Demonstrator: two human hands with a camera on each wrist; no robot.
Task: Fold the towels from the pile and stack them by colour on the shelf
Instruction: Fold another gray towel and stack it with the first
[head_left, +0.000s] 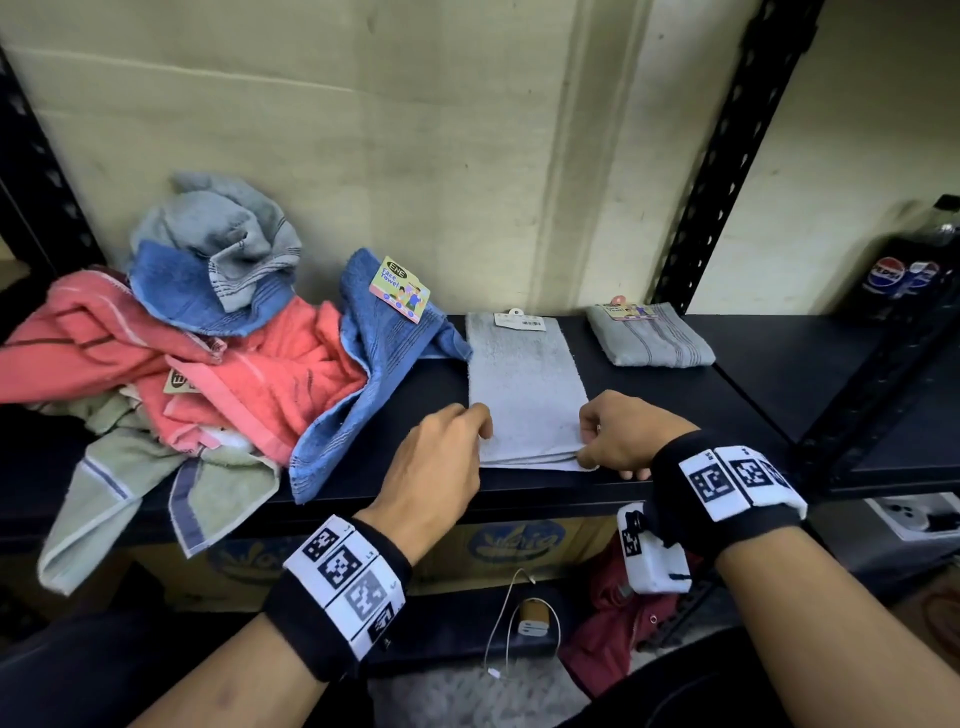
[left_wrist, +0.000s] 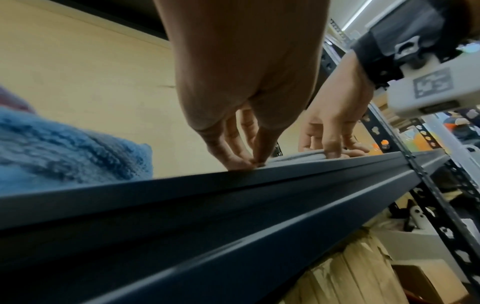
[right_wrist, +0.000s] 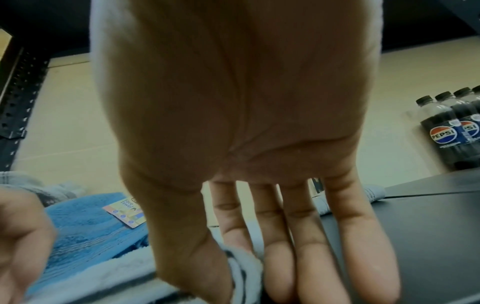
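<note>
Two hands in play: left hand (head_left: 441, 457), right hand (head_left: 618, 436), two wristbands (head_left: 345, 577) to match. Three grey towels now, counting pile grey (head_left: 228, 228), flat grey (head_left: 524, 384) and folded grey (head_left: 652, 338), plus two blue, top blue (head_left: 176, 291) and draped blue (head_left: 374, 364), with pink (head_left: 270, 379) and green (head_left: 109, 483) too tangled for a sure count. Four card tags (head_left: 400, 288) showing, and four Pepsi bottles (right_wrist: 441, 131) going by the caps.

Dark plastic Pepsi bottles (head_left: 904, 270) with black caps stand well to the right of the right hand. Below the hands lie yellow printed cardboard boxes (head_left: 519, 545), a white cable (head_left: 501, 629) and crumpled dark red cloth (head_left: 618, 623).
</note>
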